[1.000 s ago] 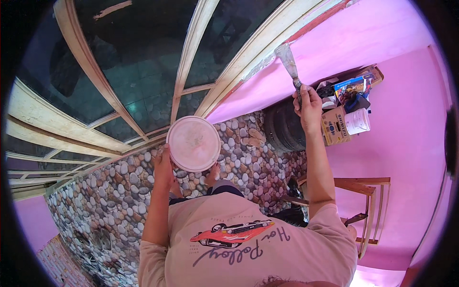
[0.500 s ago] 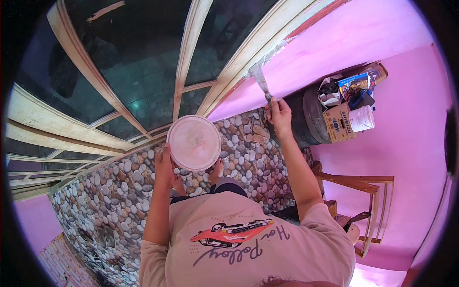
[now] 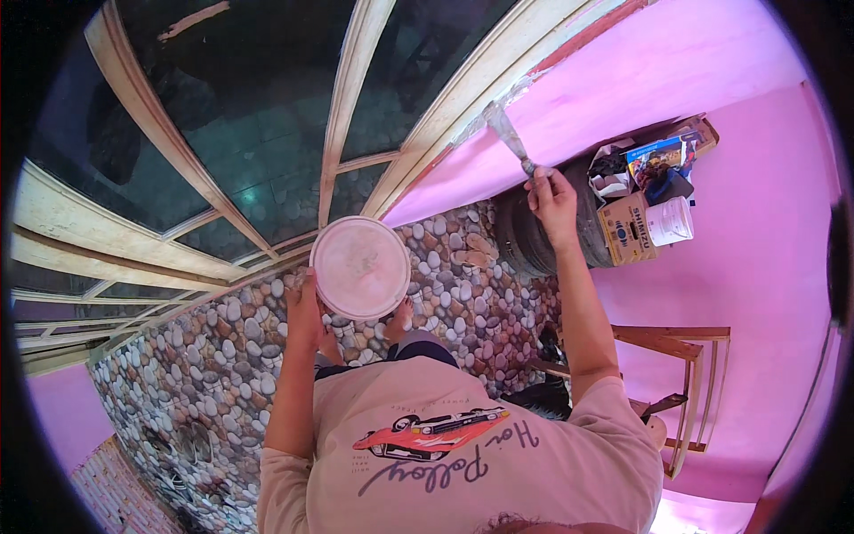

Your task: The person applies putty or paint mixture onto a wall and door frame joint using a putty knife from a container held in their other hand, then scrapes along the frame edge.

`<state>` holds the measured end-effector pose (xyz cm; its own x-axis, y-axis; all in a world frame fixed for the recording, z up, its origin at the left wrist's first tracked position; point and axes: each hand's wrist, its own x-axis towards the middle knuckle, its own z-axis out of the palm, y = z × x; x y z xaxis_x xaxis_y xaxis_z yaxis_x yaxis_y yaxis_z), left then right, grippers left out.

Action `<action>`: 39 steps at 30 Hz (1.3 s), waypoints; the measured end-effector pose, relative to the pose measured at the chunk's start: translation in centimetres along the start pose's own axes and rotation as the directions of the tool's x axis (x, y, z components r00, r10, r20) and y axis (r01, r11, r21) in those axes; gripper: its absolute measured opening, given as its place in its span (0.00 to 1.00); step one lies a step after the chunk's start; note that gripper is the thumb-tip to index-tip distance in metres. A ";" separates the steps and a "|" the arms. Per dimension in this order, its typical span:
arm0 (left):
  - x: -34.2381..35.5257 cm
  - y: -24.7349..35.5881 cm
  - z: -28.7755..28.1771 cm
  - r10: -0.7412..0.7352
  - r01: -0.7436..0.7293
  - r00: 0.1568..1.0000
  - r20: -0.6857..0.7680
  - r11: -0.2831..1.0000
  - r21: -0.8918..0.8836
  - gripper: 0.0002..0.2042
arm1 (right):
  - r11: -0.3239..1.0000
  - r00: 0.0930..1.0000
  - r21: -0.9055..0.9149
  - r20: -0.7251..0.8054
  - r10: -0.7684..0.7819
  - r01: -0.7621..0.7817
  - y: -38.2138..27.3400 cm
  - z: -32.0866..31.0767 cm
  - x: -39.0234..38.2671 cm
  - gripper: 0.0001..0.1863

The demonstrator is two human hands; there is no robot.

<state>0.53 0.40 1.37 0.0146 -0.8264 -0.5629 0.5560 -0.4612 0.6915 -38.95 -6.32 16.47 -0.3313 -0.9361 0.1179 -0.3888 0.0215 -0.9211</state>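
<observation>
Pink walls and a pale wooden window frame (image 3: 356, 98) fill the upper frame above a pebble-patterned floor (image 3: 205, 374). Right hand (image 3: 551, 198), upper right, is clenched on the handle of a putty knife (image 3: 505, 133): light, thin-bladed, probably springy, best held at the handle. Left hand (image 3: 304, 298), centre, grasps a round pink tub (image 3: 360, 267) from below. Since the earlier frame, the knife has shifted left along the frame.
</observation>
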 end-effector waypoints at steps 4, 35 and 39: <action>0.5 -0.4 -0.5 -0.001 0.001 0.999 0.050 1.000 -0.004 0.17 | 0.997 0.994 0.015 -0.076 -0.073 0.075 -2.4 -0.7 0.7 0.13; 0.5 0.1 0.0 -0.043 0.042 0.997 0.064 0.999 0.022 0.16 | 0.522 0.893 -0.755 0.185 -0.410 0.396 -7.8 0.3 -1.3 0.09; 1.1 -0.6 -0.3 -0.039 0.039 0.997 0.061 0.999 0.014 0.16 | 0.476 0.880 -0.788 0.166 -0.446 0.390 -9.1 0.3 -1.1 0.10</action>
<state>0.49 -0.11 0.23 -0.0583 -0.8259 -0.5608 0.5443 -0.4972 0.6756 -34.73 -5.57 24.61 0.0249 -0.8913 0.4527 -0.9918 -0.0787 -0.1003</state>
